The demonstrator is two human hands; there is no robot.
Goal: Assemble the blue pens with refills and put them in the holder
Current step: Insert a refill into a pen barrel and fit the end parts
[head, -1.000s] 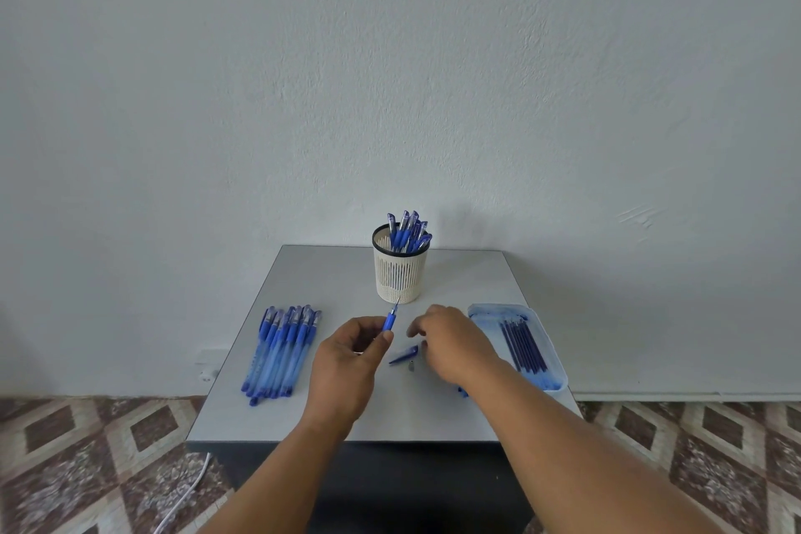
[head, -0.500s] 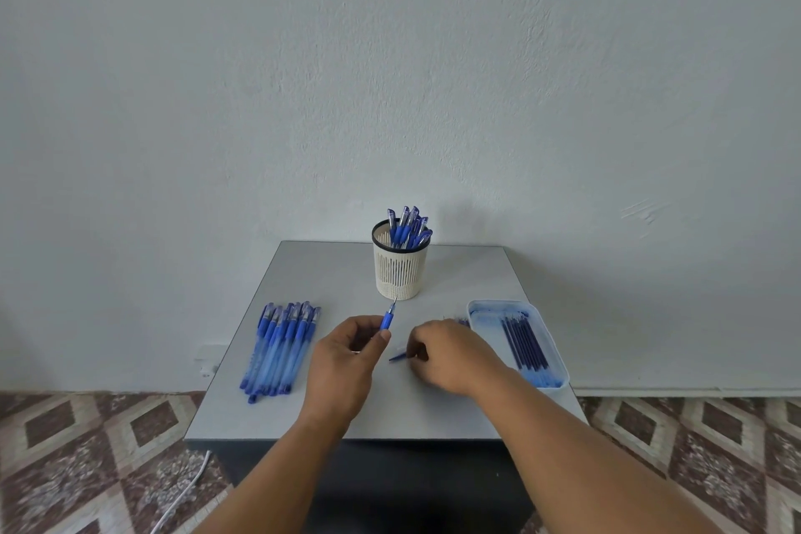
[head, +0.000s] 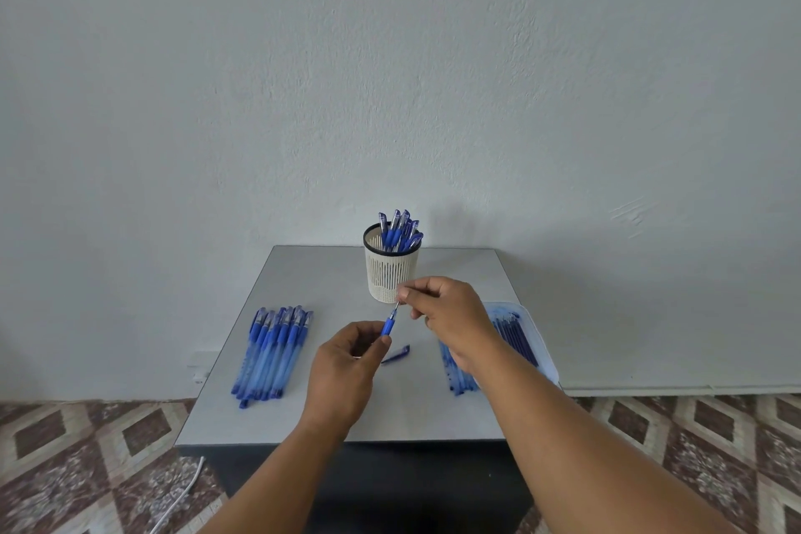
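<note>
Head view: the pen (head: 387,325), light, stiff and slick, sits mid-desk in the left hand (head: 346,364), pinched at its rubber grip, the best hold. Right hand (head: 446,312) pinches its thin tip, just before the holder (head: 392,269).

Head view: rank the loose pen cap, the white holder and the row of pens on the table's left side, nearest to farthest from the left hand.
From the left hand:
1. Loose pen cap, on the table just right of the hand.
2. Row of pens, off to the left.
3. White holder, at the table's back, behind the hand.
</note>
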